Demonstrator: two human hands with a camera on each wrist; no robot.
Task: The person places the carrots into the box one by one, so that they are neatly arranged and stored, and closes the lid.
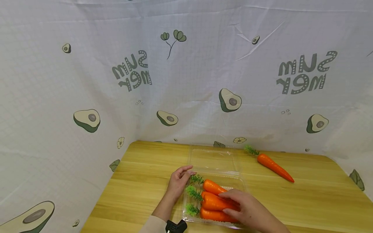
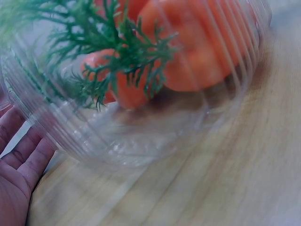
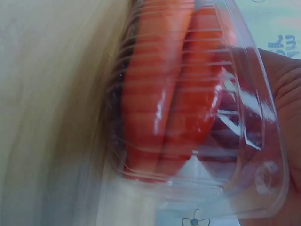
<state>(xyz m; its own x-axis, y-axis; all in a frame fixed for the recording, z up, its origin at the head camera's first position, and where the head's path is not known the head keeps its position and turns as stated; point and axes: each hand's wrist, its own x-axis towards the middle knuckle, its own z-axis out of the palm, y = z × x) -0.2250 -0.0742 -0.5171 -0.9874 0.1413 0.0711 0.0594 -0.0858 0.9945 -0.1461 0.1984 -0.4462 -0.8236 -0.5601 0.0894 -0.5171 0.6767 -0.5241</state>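
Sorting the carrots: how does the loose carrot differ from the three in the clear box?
The loose carrot lies bare on the table, untouched; the boxed carrots lie side by side in the clear box, under the right hand. Its tip points right and toward the camera; theirs point right. All are orange with green tops.

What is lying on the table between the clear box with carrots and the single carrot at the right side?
Nothing. In the head view, only bare wooden table separates the clear box from the single carrot.
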